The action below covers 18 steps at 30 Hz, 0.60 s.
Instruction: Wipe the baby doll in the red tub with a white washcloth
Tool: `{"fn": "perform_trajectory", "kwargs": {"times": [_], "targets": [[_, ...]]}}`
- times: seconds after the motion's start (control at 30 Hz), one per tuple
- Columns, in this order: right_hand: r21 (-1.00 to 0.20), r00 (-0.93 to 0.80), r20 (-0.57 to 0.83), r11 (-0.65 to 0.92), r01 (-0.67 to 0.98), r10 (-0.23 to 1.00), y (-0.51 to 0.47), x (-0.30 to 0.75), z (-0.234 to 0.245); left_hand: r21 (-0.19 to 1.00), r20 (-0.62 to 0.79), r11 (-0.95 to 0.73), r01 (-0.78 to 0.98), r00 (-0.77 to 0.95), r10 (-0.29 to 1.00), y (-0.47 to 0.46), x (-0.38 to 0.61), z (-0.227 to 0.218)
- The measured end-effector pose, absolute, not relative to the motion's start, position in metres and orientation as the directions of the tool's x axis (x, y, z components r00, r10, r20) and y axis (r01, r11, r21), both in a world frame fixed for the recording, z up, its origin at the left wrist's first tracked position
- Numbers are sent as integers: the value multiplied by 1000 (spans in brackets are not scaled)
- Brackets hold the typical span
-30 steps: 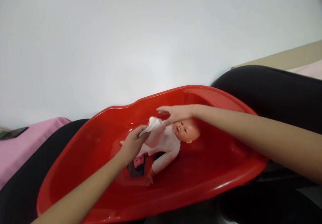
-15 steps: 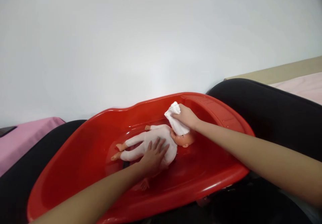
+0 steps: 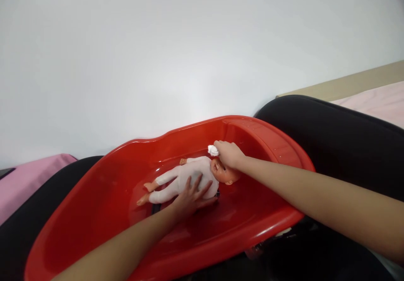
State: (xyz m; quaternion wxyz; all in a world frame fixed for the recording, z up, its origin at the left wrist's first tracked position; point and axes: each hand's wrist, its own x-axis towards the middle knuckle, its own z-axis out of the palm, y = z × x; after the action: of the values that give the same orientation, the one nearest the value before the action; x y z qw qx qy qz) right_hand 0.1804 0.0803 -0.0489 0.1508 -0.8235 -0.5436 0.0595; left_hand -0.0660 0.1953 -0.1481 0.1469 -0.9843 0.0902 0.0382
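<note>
A baby doll (image 3: 179, 179) in a white suit lies on its back inside a red plastic tub (image 3: 104, 196), head to the right. My left hand (image 3: 192, 194) lies flat on the doll's belly with the fingers spread. My right hand (image 3: 229, 154) is closed on a small bunched white cloth (image 3: 213, 149) and presses it onto the top of the doll's head. The doll's face shows just below that hand.
The tub rests across two black-clad legs (image 3: 331, 137). A pink cloth (image 3: 28, 180) lies at the far left and another pink surface (image 3: 378, 102) at the far right. A plain white wall fills the background.
The white cloth passed from my left hand to my right, which now presses it, bunched smaller, on the doll's head. My left hand came down flat on the doll's belly.
</note>
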Motion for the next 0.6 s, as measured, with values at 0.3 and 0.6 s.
{"fn": "perform_trajectory", "kwargs": {"times": [0.3,0.6], "targets": [[-360,367,-178,-408,839,913,88,184,-56,-307,-137,-929,-206,976,-170,219,-53,-153],[-365,452,-118,-461,809,884,90,192,-59,22,-43,-999,32,999,31,239,-45,-121]]}}
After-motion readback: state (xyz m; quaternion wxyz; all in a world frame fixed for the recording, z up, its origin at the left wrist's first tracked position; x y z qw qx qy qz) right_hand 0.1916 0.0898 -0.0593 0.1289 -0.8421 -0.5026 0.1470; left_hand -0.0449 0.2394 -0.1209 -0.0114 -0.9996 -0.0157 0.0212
